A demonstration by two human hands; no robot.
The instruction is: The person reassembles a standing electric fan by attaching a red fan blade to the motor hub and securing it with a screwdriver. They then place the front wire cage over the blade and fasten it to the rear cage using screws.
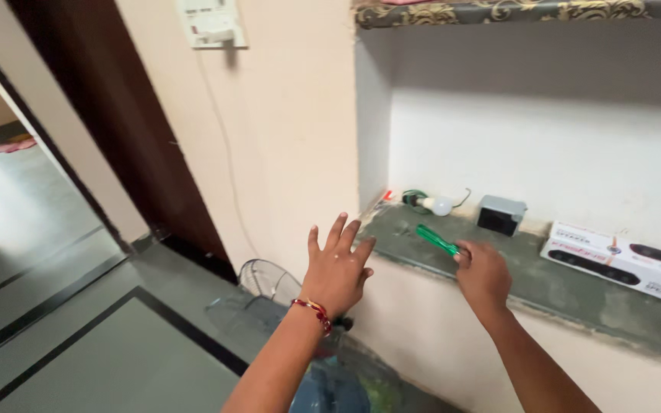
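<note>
Gripping a green screwdriver (437,240) aimed up-left along the shelf (560,287), the right hand (483,274) clamps it; left hand (337,268) spread wide.

**Two bare arms raised, one hand spread, one closed**

Both arms come up from the bottom edge of the view, forearms bare and angled upward and forward. The left hand (337,268) is spread wide, back toward the camera, all fingers straight and fanned apart, fingertips pointing up; it grips nothing. A red beaded band circles the left wrist. The left forearm slants up from lower centre. The right hand (483,274) sits further right and slightly lower, knuckles up, fingers curled inward into a closed grip, thumb tucked toward the index finger. The right forearm runs up from the lower right corner. The two hands stay well apart.
</note>
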